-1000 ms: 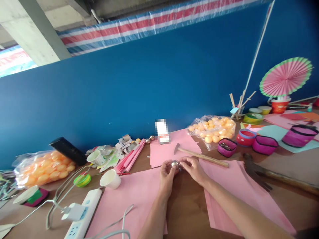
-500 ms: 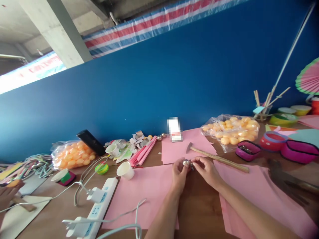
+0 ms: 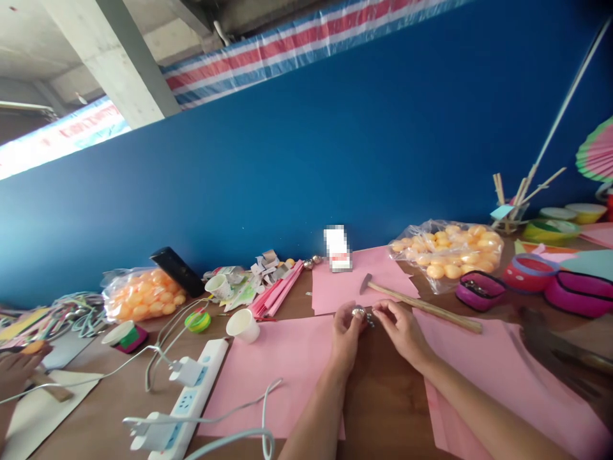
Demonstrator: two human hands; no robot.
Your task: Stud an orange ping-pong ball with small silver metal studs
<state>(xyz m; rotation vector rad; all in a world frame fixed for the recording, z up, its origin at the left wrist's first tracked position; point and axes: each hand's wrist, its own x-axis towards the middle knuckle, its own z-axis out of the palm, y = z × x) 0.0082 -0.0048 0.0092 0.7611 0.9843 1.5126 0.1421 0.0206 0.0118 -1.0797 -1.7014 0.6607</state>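
Note:
My left hand (image 3: pixel 345 335) is closed around a small shiny silver ball (image 3: pixel 358 311), with small dark bits dangling from its right side. Just to the right, my right hand (image 3: pixel 402 329) has thumb and index finger pinched together, a short gap from the ball. Anything between those fingertips is too small to make out. Both hands are above the brown table (image 3: pixel 378 396), between two spreads of pink paper (image 3: pixel 287 377). Behind them lies a hammer (image 3: pixel 426 305) with a wooden handle, its head on another pink sheet.
A power strip (image 3: pixel 194 396) with white plugs and cables lies left, near a paper cup (image 3: pixel 243 326). Bags of orange balls (image 3: pixel 460 246) stand at the back. Pink pouches (image 3: pixel 479 291) and a dark tool (image 3: pixel 560 345) are right. Another person's hand (image 3: pixel 22 367) is far left.
My right fingertips have drawn slightly away to the right from the silver ball. My left hand still holds it. The camera view has shifted slightly.

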